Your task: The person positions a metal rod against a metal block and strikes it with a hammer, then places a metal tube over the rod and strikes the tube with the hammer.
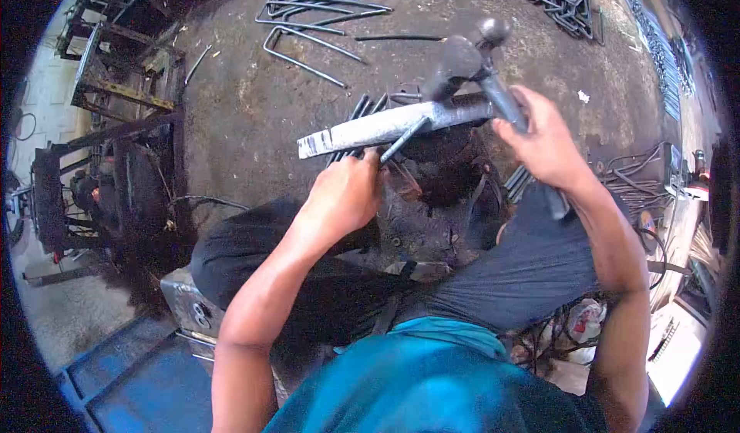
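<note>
My right hand (546,139) is wrapped round the handle of a ball-peen hammer (461,57). Its dark head is up over the right part of a worn, shiny steel bar (362,128), and the handle's end shows below my wrist. My left hand (347,194) is closed on a thin metal rod (405,139) just in front of that bar. The rod's upper end lies against the bar's face, slanting up to the right. Behind the bar stick up several dark rod ends (368,106). Under it is a dark support (443,163), partly hidden.
Bent U-shaped rods (331,5) lie on the floor ahead, with a straight rod (397,38) near them. Another pile of bent rods (566,5) is at the upper right. A dark metal frame (116,90) stands at the left, and a blue panel (146,379) lies lower left.
</note>
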{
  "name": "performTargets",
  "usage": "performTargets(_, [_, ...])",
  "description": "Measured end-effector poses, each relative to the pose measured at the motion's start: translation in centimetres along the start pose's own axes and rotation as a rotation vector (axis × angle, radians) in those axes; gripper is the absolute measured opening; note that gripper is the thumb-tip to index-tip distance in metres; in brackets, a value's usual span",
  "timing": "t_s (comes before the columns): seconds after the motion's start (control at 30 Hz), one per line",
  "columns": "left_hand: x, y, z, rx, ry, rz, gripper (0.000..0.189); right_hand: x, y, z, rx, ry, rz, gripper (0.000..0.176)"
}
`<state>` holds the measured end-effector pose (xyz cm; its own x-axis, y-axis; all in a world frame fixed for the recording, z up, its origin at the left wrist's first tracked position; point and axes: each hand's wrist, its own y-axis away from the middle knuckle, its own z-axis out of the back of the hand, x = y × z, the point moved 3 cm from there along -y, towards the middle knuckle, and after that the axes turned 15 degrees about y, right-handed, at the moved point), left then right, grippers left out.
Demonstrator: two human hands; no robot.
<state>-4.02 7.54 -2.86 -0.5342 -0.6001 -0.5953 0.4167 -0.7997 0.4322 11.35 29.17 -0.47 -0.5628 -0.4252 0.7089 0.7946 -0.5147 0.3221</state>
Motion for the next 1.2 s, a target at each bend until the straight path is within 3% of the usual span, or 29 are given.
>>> performTargets(0.07, [0.1, 0.0, -0.1, -0.006, 0.011, -0.013, 0.022, 1.4, 0.6, 1.8, -0.300, 0.429, 0.276, 0.025])
performTargets(0.17, [0.2, 0.0, -0.2, -0.035, 0.019, -0.039, 0.021, 1.9, 1.5, 2.4, -0.348, 0.531, 0.378, 0.029])
performTargets(0.3, [0.4, 0.0, -0.3, -0.055, 0.022, -0.027, 0.019, 2.2, 1.7, 2.4, -0.286, 0.554, 0.347, 0.034])
performTargets(0.37, [0.6, -0.1, -0.4, -0.041, 0.022, -0.031, 0.019, 2.6, 1.6, 2.7, -0.325, 0.360, 0.401, 0.040])
performTargets(0.57, [1.1, -0.3, -0.4, -0.050, 0.060, -0.071, 0.020, 3.4, 1.5, 2.7, -0.175, 0.380, 0.271, 0.048])
performTargets(0.63, [1.1, -0.3, -0.4, -0.054, 0.077, -0.080, 0.021, 4.4, 1.3, 1.8, -0.169, 0.427, 0.481, 0.051])
performTargets(0.77, [0.6, -0.3, -0.1, -0.043, 0.119, -0.013, 0.026, 5.3, 1.1, 1.4, -0.035, 0.378, 0.330, 0.059])
performTargets(1.0, [0.8, -0.1, 0.3, -0.089, 0.153, 0.000, 0.029, 4.8, 1.4, 0.9, -0.036, 0.547, 0.409, 0.061])
performTargets(1.1, [1.1, -0.3, 0.1, -0.099, 0.136, -0.006, 0.028, 5.1, 1.8, 0.9, 0.090, 0.537, 0.278, 0.060])
performTargets(1.17, [1.2, -0.4, 0.0, -0.103, 0.146, -0.006, 0.028, 5.4, 2.0, 0.7, 0.006, 0.590, 0.507, 0.065])
performTargets(1.2, [1.2, -0.5, 0.0, -0.102, 0.151, -0.008, 0.027, 5.7, 2.0, 0.7, 0.008, 0.591, 0.510, 0.065])
